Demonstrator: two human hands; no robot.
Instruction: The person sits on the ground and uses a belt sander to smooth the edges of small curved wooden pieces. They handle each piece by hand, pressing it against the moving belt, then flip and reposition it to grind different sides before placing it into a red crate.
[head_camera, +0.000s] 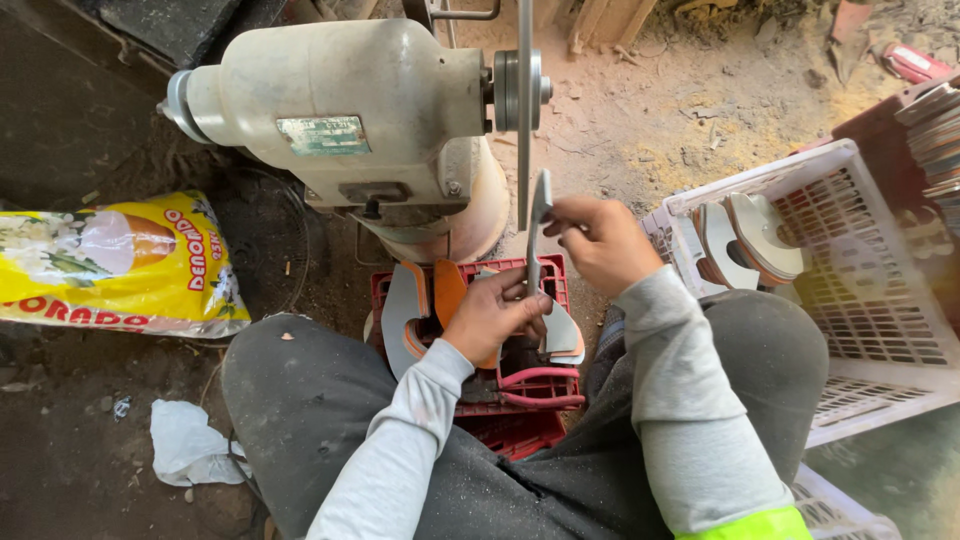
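Blade (537, 225), a thin curved metal piece seen edge-on, is standing nearly upright between both hands, just beside the spinning-type wheel (524, 100) of the grinder (350, 110). Nearest, the person's dark-trousered knees are framing a red crate (520, 385) on the floor. The left hand (495, 315) is gripping the blade's lower end, fingers wrapped around it, directly above the crate. The right hand (600, 240) is pinching the blade's upper part between thumb and fingers, a little higher and further out. Inside the crate more curved pieces (405, 310), grey and orange, are lying loosely. To the right a white crate (850, 330) is holding a stack of similar pieces (750, 240). To the left a yellow bag (120, 265) and a crumpled white scrap (190, 445) are lying on the dirt floor. Beyond, the grinder's pale body is sitting on its base.
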